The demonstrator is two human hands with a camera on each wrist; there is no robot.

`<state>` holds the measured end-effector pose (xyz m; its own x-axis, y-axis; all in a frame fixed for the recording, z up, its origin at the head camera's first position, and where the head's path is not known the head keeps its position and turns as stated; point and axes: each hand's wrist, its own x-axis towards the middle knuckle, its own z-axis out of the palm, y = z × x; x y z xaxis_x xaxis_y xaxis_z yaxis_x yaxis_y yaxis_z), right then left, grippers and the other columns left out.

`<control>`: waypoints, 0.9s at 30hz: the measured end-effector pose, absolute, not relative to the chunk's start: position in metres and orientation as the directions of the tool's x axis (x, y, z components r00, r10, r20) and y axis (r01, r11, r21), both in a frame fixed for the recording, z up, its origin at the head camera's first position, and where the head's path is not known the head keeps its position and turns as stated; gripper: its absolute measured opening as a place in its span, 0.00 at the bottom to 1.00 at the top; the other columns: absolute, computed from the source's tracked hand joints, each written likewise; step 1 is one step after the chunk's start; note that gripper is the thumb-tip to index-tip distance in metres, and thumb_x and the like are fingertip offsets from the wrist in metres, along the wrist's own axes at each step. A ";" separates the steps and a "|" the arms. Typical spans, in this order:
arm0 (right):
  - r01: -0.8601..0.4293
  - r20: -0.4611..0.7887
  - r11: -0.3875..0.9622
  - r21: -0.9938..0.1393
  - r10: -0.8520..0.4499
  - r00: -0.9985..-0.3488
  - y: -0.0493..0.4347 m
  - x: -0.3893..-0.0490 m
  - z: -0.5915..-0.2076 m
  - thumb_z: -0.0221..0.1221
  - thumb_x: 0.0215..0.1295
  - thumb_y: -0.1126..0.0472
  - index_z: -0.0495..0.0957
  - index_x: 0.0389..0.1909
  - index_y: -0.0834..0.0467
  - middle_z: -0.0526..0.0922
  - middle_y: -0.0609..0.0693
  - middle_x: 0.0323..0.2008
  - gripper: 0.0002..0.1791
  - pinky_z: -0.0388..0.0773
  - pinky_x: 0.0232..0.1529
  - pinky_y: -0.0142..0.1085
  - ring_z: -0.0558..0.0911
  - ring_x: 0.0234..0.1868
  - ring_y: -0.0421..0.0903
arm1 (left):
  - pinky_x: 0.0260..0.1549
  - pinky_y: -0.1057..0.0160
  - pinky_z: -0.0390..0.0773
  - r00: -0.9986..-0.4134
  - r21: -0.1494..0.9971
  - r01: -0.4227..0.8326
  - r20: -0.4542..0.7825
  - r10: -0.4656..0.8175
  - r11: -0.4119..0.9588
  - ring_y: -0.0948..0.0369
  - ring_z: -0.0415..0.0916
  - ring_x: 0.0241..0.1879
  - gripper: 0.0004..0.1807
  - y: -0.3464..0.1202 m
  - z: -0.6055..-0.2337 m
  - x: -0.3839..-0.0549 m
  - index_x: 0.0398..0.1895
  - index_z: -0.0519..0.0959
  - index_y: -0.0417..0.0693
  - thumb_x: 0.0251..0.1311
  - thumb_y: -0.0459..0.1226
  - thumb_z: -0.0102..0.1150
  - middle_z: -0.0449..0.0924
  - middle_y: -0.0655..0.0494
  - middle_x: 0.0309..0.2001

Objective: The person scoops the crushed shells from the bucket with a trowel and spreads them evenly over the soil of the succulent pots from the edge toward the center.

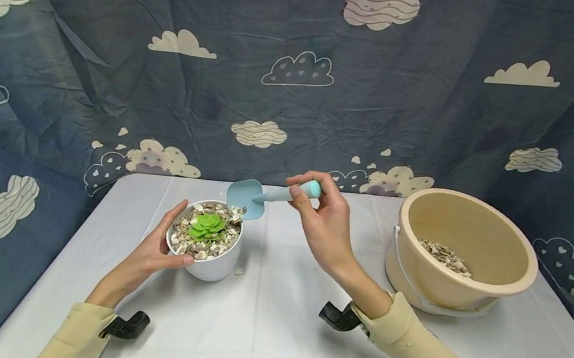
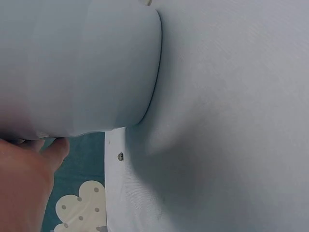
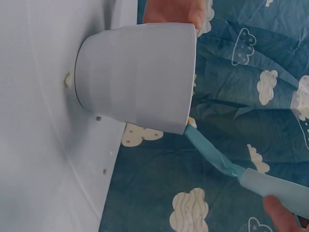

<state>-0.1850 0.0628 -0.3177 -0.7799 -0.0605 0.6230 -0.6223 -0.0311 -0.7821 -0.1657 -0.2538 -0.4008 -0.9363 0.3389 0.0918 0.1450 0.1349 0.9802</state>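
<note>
A white flowerpot (image 1: 213, 267) stands upright on the table, filled with small pebbles (image 1: 187, 244) around a green succulent (image 1: 207, 227). My left hand (image 1: 150, 253) holds the pot from the left, thumb at the front rim and fingers along the far left side. In my right hand (image 1: 328, 227) is the pale handle of a small blue shovel (image 1: 246, 197), pinched between thumb and fingers. The shovel's blade tips down at the pot's right rim, with a few pebbles at its lower edge. In the right wrist view the blade (image 3: 208, 151) meets the rim.
At the right stands a beige bucket (image 1: 472, 215) with pebbles (image 1: 445, 257) inside and its handle hanging down the front. One loose pebble (image 1: 239, 271) lies beside the pot on the white tablecloth (image 1: 271, 329). A dark cloud-patterned curtain (image 1: 303, 23) hangs behind.
</note>
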 end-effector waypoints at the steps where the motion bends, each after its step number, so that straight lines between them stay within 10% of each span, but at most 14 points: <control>1: -0.627 0.627 -0.030 -0.779 -0.063 -0.776 0.063 -0.187 -0.320 0.57 0.67 0.75 0.72 0.48 0.71 0.79 0.63 0.48 0.11 0.80 0.48 0.42 0.78 0.50 0.63 | 0.57 0.75 0.63 -0.939 0.980 0.144 0.091 0.333 0.139 0.43 0.42 0.73 0.56 -0.254 -0.401 -0.165 0.80 0.42 0.60 0.53 0.31 0.67 0.34 0.46 0.77; 12: -0.650 0.647 0.018 -0.760 -0.084 -0.758 0.065 -0.182 -0.322 0.59 0.68 0.68 0.73 0.47 0.64 0.81 0.52 0.48 0.09 0.81 0.47 0.41 0.80 0.49 0.48 | 0.66 0.33 0.40 -0.972 0.947 0.158 0.099 0.212 0.280 0.44 0.38 0.74 0.62 -0.246 -0.402 -0.160 0.79 0.44 0.63 0.46 0.34 0.76 0.40 0.49 0.77; 16: -0.659 0.654 0.035 -0.751 -0.090 -0.751 0.065 -0.179 -0.322 0.59 0.68 0.68 0.73 0.47 0.64 0.82 0.51 0.48 0.09 0.82 0.46 0.40 0.80 0.48 0.47 | 0.67 0.35 0.41 -0.968 0.946 0.164 0.101 0.230 0.278 0.44 0.36 0.74 0.60 -0.246 -0.402 -0.159 0.79 0.44 0.64 0.48 0.35 0.74 0.39 0.50 0.78; 22: -0.665 0.659 0.038 -0.746 -0.099 -0.746 0.065 -0.176 -0.323 0.60 0.68 0.68 0.73 0.47 0.64 0.82 0.50 0.48 0.09 0.81 0.45 0.37 0.80 0.50 0.46 | 0.64 0.69 0.57 -0.946 0.979 0.144 0.093 0.309 0.147 0.46 0.36 0.75 0.56 -0.251 -0.401 -0.158 0.80 0.41 0.62 0.55 0.31 0.66 0.34 0.49 0.78; 27: -0.667 0.661 0.052 -0.743 -0.104 -0.744 0.066 -0.174 -0.324 0.60 0.68 0.68 0.73 0.47 0.63 0.82 0.49 0.49 0.09 0.79 0.38 0.32 0.79 0.48 0.45 | 0.70 0.51 0.47 -0.952 0.973 0.156 0.103 0.287 0.168 0.46 0.36 0.75 0.56 -0.249 -0.402 -0.159 0.80 0.42 0.60 0.55 0.31 0.67 0.36 0.48 0.78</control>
<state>-0.1743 0.0663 -0.3243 -0.7436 -0.1035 0.6606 -0.6673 0.0524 -0.7429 -0.1585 -0.2492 -0.4015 -0.9523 0.2872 0.1033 0.1561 0.1676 0.9734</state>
